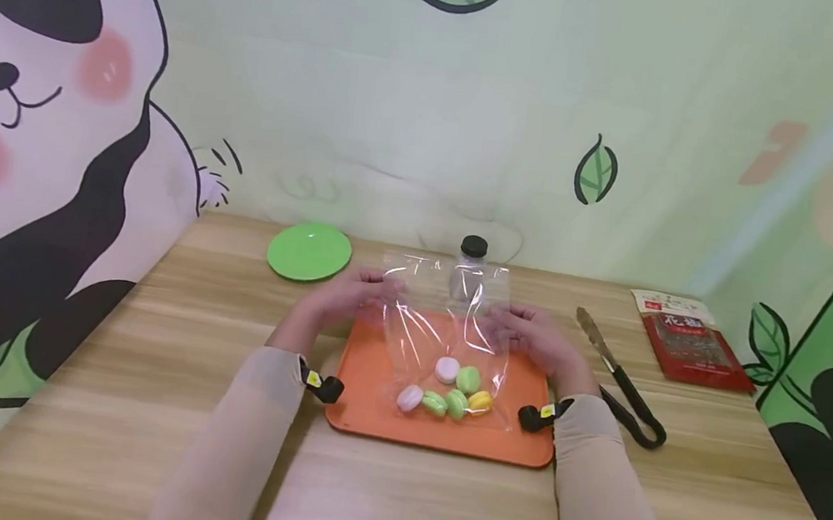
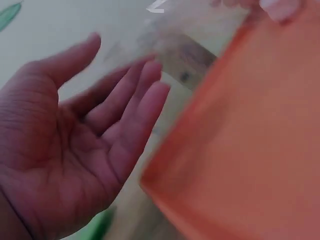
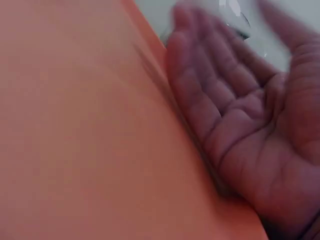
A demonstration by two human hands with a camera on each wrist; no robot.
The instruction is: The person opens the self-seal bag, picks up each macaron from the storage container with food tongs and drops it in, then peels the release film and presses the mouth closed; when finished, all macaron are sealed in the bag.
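Observation:
A clear plastic bag (image 1: 424, 336) with several pastel macarons (image 1: 456, 402) at its lower end lies over the orange tray (image 1: 370, 425). The macarons are pink, green and yellow. At the bag's upper left edge is my left hand (image 1: 353, 294), its thumb apart from the fingers in the left wrist view. My right hand (image 1: 540, 339) is at the opposite edge. In the right wrist view its fingers are gently bent, the palm faces up and the thumb stands away. Neither wrist view shows anything pinched; whether the fingertips touch the film is unclear.
Behind the bag stands a small bottle with a black cap (image 1: 474, 246). A green plate (image 1: 308, 251) lies at the back left. To the right are black-handled tongs (image 1: 630, 389) and a red food packet (image 1: 694, 345). A printed wall (image 1: 326, 101) closes off the table's back.

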